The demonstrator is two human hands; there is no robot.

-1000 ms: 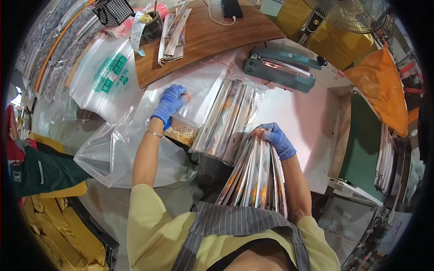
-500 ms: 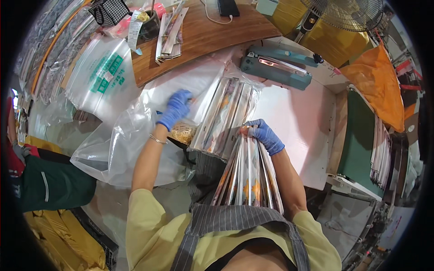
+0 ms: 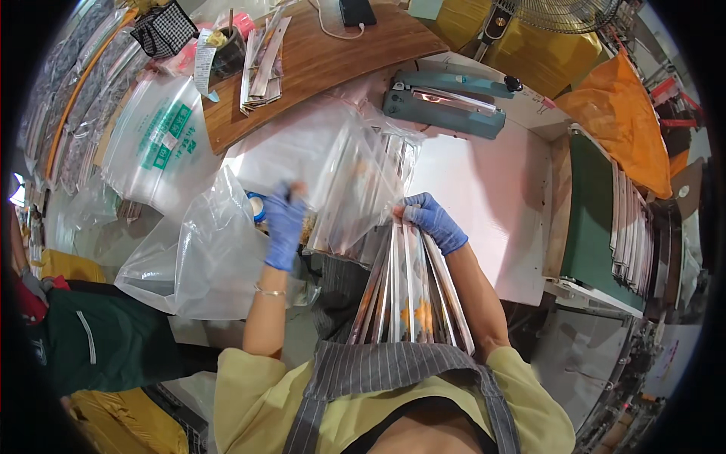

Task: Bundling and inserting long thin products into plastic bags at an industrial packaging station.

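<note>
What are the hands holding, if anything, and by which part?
The right hand grips a fanned bundle of strips by its upper end. The left hand is blurred; whether it holds anything cannot be told.

From here the right hand [image 3: 435, 224] pinches fanned printed strips [image 3: 412, 291], the blurred left hand [image 3: 285, 228] near clear plastic film [image 3: 352, 178], a teal heat sealer [image 3: 446, 107] beyond.
</note>
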